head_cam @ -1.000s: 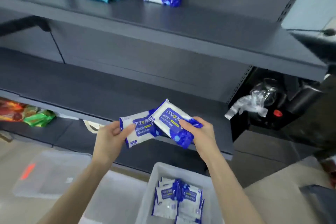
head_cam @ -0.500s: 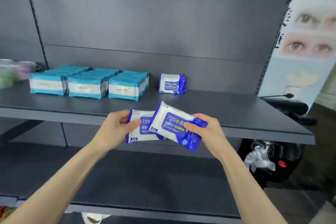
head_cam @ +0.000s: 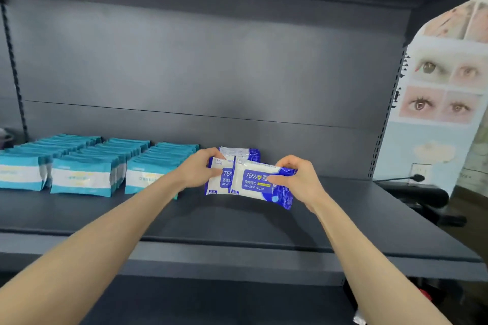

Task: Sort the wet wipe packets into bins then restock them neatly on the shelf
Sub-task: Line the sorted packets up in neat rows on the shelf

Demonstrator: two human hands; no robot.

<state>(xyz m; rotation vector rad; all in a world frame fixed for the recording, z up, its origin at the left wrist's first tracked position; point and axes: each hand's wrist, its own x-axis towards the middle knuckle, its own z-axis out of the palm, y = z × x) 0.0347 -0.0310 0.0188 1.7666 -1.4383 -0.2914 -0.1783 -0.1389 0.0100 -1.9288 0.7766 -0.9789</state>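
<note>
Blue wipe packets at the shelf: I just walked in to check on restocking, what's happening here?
A person is restocking the grey shelf. The left hand grips the left packet, the right hand the right packet overlapping it. Both are low over the shelf, just before a standing packet at the back, right of the teal packet rows.
</note>
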